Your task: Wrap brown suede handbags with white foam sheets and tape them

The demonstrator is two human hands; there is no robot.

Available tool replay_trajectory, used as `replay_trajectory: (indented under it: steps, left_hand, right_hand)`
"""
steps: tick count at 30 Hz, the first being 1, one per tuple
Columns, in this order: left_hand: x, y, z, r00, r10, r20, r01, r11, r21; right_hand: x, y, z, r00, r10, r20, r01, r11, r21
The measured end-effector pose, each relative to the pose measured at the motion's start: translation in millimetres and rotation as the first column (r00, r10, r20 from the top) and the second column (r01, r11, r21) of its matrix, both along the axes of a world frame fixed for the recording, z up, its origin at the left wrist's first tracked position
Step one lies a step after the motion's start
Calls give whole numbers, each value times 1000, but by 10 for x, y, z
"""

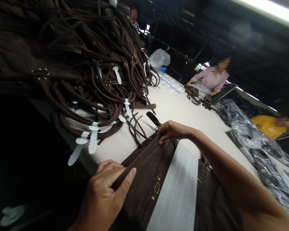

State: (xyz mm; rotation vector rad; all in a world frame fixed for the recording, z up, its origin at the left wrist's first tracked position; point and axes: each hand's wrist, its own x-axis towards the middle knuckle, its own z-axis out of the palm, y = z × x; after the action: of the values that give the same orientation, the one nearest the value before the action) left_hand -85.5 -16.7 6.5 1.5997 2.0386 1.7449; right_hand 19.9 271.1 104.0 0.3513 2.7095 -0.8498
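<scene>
A dark brown bag [144, 179] with brass fittings lies in front of me at the table's edge. My left hand [106, 189] pinches its near edge, the thumb on top and the fingers folded underneath. Higher up, my right hand [170, 131] grips the bag's far edge between thumb and fingers, beside a dark oval tag [153, 118]. Across the bag lies a strip of pale grey sheet [178, 189], partly passing below my right forearm. To its right, more dark brown material [212, 199] with brass bits shows under that arm.
A tall heap of brown bags [82, 57] fills the left, its handles wrapped with white toothed ties [93, 141]. Beyond the pale table [168, 102], one person [210, 78] handles a bag. Plastic-wrapped goods [255, 141] lie at right, near a person in yellow [267, 125].
</scene>
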Motion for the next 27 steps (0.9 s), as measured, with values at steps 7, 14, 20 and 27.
replay_trajectory:
  steps: [7,14,20,27]
  left_hand:
    - [-10,-172,-81,987,94,-133,-98,995,-23]
    - [-35,-245,-188,972,119,202,-83,981,-178]
    - [-202,-226,-206,666,141,732,170,927,-334]
    - [-136,-219,-357,518,286,806,71,925,-374]
  right_hand:
    - [-187,49,-233,991,-34,130,34,999,4]
    - [-266,58,-758,994,-52,-95,66,988,142]
    - [-169,-67,-1049,891,-185,-415,307,918,252]
    - [-218,-103,-1169,870,-238,-432,409,837,363]
